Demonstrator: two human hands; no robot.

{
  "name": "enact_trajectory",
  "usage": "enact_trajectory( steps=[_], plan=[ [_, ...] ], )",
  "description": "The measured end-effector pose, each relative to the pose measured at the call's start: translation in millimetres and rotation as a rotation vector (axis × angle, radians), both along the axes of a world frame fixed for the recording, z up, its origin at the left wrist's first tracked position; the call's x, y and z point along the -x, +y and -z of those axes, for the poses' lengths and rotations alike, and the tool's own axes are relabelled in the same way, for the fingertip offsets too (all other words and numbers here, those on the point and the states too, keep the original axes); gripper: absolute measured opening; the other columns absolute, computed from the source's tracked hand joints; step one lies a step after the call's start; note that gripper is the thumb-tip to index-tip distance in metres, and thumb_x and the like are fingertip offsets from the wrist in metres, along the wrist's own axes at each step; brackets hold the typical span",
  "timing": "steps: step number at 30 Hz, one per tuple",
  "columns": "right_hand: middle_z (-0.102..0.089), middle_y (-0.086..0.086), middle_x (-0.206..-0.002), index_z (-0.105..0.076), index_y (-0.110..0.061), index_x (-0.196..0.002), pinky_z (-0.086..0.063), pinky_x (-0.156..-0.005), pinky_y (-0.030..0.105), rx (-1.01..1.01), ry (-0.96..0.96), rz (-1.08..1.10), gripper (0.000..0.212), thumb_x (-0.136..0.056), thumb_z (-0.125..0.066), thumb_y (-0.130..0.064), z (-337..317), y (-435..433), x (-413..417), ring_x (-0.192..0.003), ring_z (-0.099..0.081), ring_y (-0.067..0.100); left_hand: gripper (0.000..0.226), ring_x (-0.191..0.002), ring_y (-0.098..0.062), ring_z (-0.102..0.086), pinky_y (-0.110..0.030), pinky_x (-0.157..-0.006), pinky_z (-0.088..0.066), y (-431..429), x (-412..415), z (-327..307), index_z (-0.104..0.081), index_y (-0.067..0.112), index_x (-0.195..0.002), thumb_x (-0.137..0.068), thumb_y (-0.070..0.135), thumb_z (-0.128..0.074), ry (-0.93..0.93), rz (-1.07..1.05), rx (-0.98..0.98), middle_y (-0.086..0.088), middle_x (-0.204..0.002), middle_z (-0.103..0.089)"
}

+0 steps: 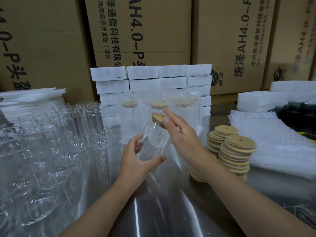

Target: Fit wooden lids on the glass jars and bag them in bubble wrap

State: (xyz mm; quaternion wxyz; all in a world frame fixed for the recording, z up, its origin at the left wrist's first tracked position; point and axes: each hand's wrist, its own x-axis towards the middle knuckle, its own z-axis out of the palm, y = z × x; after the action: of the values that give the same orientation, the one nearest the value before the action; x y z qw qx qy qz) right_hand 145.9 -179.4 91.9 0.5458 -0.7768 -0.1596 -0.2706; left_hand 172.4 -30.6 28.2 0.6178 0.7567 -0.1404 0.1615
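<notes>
My left hand [136,156] grips a clear glass jar [153,144], tilted with its mouth up and away, above the steel table. A round wooden lid [158,118] sits on the jar's mouth. My right hand [181,132] lies over the lid with straight fingers and thumb pressing on it. Right of my hands stand stacks of wooden lids [236,149], each with a small hole. Three lidded jars in bubble-wrap bags [184,110] stand just behind the held jar.
Many bare glass jars [51,139] crowd the table's left half. A pile of bubble-wrap bags [273,139] lies at the right. White foam blocks [153,77] and large cardboard boxes [142,31] form the back wall. Dark glass jars [297,110] sit at far right.
</notes>
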Motion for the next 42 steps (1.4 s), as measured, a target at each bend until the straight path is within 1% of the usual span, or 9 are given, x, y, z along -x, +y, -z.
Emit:
enact_trajectory(
  steps=[7, 11, 15, 21, 24, 30, 33, 37, 42],
  plan=[
    [-0.056, -0.003, -0.124, -0.059, -0.023, -0.122, -0.042, -0.087, 0.031, 0.331, -0.146, 0.632, 0.031, -0.092, -0.052, -0.023, -54.8, -81.9, 8.0, -0.113, -0.051, 0.016, 0.079, -0.112, -0.009, -0.053, -0.026, -0.093, -0.042, -0.6, -0.1, -1.6, -0.047, 0.035, -0.126, -0.060, 0.031, -0.090, 0.046, -0.003, 0.105, 0.012, -0.113, -0.053],
    [-0.058, 0.012, -0.125, -0.060, -0.015, -0.122, -0.040, -0.092, 0.040, 0.643, 0.481, 0.983, 0.036, -0.092, -0.048, -0.030, -64.6, -148.8, -0.2, -0.114, -0.050, 0.035, 0.081, -0.106, -0.006, -0.057, -0.020, -0.077, -0.045, -1.0, 2.7, -5.1, -0.048, 0.036, -0.122, -0.049, 0.050, -0.080, 0.096, 0.002, 0.197, 0.005, -0.115, -0.057],
    [-0.041, 0.014, -0.143, -0.037, -0.012, -0.142, -0.032, -0.110, 0.042, 0.889, 0.940, 0.949, 0.058, -0.092, -0.048, -0.039, -42.7, -189.4, -2.6, -0.128, -0.042, 0.034, 0.080, -0.101, -0.005, -0.061, -0.016, -0.061, -0.049, -1.5, 3.3, -8.8, -0.049, 0.036, -0.115, -0.049, 0.056, -0.089, 0.120, -0.006, 0.276, 0.001, -0.111, -0.063],
    [-0.052, 0.015, -0.128, -0.051, -0.009, -0.124, -0.033, -0.105, 0.044, 0.708, 0.835, 1.051, 0.036, -0.095, -0.044, -0.029, -49.1, -194.1, -3.0, -0.117, -0.048, 0.036, 0.062, -0.100, -0.004, -0.061, -0.007, -0.052, -0.045, -1.3, 4.0, -10.1, -0.048, 0.033, -0.119, -0.067, 0.040, -0.082, 0.106, -0.020, 0.298, 0.000, -0.112, -0.063],
    [-0.057, 0.019, -0.119, -0.056, -0.005, -0.102, -0.035, -0.099, 0.044, 0.692, 0.618, 1.144, 0.025, -0.094, -0.047, -0.027, -70.9, -175.1, 3.5, -0.111, -0.049, 0.037, 0.065, -0.099, -0.002, -0.061, -0.020, -0.065, -0.051, -1.3, 4.6, -11.4, -0.047, 0.033, -0.119, -0.064, 0.044, -0.079, 0.082, -0.041, 0.304, 0.002, -0.112, -0.063],
    [-0.061, -0.004, -0.075, -0.063, -0.016, -0.076, -0.040, -0.057, 0.026, 0.279, 0.046, 0.577, 0.015, -0.089, -0.061, -0.024, -100.7, -96.0, 26.8, -0.066, -0.055, 0.011, 0.058, -0.095, 0.002, -0.058, -0.045, -0.082, -0.056, 2.0, 3.8, -15.6, -0.044, 0.034, -0.122, -0.075, 0.038, -0.078, 0.057, -0.133, 0.315, 0.009, -0.108, -0.059],
    [-0.060, -0.004, -0.073, -0.063, -0.018, -0.081, -0.038, -0.047, 0.019, 0.300, 0.142, 0.330, 0.013, -0.089, -0.064, -0.029, -89.8, -55.7, 26.1, -0.056, -0.053, 0.001, 0.058, -0.094, 0.002, -0.059, -0.041, -0.082, -0.055, 3.3, 5.7, -17.4, -0.044, 0.033, -0.123, -0.075, 0.038, -0.077, 0.024, -0.175, 0.349, 0.008, -0.109, -0.059],
    [-0.063, -0.005, -0.077, -0.064, -0.018, -0.080, -0.043, -0.059, 0.020, 0.426, 0.386, 0.093, 0.012, -0.088, -0.066, -0.027, -41.5, -11.3, 4.6, -0.068, -0.055, 0.007, 0.064, -0.101, -0.006, -0.060, -0.025, -0.082, -0.049, 4.9, 8.0, -22.2, -0.045, 0.029, -0.124, -0.071, 0.042, -0.077, -0.076, -0.239, 0.431, 0.008, -0.107, -0.059],
    [-0.064, -0.006, -0.083, -0.062, -0.018, -0.081, -0.042, -0.066, 0.020, 0.589, 0.361, 0.109, 0.014, -0.092, -0.057, -0.024, 26.1, 29.3, -18.1, -0.086, -0.059, 0.014, 0.074, -0.102, -0.001, -0.060, -0.017, -0.081, -0.046, 9.0, 9.7, -25.8, -0.043, 0.033, -0.124, -0.063, 0.055, -0.078, -0.164, -0.266, 0.421, 0.012, -0.110, -0.059]
  ],
)
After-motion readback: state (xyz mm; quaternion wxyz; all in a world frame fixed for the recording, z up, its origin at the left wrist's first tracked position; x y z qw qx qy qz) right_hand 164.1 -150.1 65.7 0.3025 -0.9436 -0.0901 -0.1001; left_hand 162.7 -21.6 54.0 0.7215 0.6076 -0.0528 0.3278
